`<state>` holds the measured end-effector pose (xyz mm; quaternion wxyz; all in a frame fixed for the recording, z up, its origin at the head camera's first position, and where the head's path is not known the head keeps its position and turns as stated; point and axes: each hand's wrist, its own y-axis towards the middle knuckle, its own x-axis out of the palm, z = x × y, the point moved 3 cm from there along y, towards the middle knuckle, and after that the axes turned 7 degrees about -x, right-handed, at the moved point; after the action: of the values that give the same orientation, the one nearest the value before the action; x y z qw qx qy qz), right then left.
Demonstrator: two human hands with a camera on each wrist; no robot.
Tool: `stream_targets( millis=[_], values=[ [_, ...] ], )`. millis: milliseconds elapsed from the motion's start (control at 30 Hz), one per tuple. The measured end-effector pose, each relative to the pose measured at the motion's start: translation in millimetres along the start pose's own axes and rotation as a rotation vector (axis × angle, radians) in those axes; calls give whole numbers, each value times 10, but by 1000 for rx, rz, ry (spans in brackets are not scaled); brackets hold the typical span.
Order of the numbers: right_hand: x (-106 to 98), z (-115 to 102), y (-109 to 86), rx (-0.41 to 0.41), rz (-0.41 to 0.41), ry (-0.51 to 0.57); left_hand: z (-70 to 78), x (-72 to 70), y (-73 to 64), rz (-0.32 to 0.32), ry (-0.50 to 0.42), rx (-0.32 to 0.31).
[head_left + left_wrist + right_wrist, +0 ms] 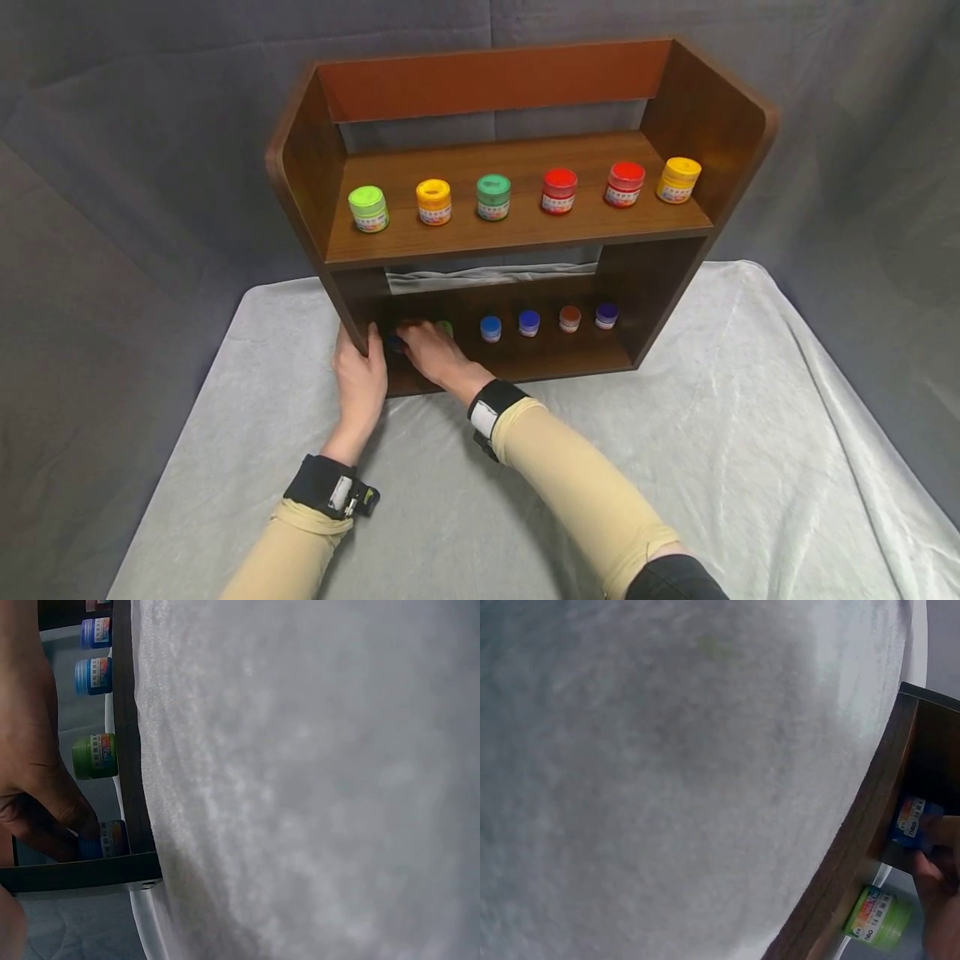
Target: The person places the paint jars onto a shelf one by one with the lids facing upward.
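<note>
At the left end of the lower shelf my right hand [433, 350] pinches a dark blue paint jar [910, 817] by its lid. The jar stands upright close to the side panel, its printed label facing out, and in the head view it is mostly hidden behind my fingers. A light green paint jar [96, 757] stands just to the right of it, partly covered by my hand in the head view. My left hand [360, 379] grips the front edge of the wooden shelf unit's left side panel [300, 179], thumb along the inner side.
Farther right on the lower shelf stand a blue jar [491, 328], a darker blue jar [528, 323], a brown jar [569, 319] and a purple jar [606, 315]. Several green, yellow and red jars line the upper shelf [525, 239]. Pale cloth [750, 433] covers the table.
</note>
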<state>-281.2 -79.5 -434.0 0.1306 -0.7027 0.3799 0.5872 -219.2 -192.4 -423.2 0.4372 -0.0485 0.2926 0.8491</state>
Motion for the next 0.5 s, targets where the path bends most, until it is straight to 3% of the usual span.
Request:
stream_targets(
  millis=[367,500],
  values=[
    [-41,-4,-24,9,-41,-20,-5,6,-18,4,-8,1],
    [-108,20,-44,13,-12,10,-14,1,0,-3,-5,5]
  ],
)
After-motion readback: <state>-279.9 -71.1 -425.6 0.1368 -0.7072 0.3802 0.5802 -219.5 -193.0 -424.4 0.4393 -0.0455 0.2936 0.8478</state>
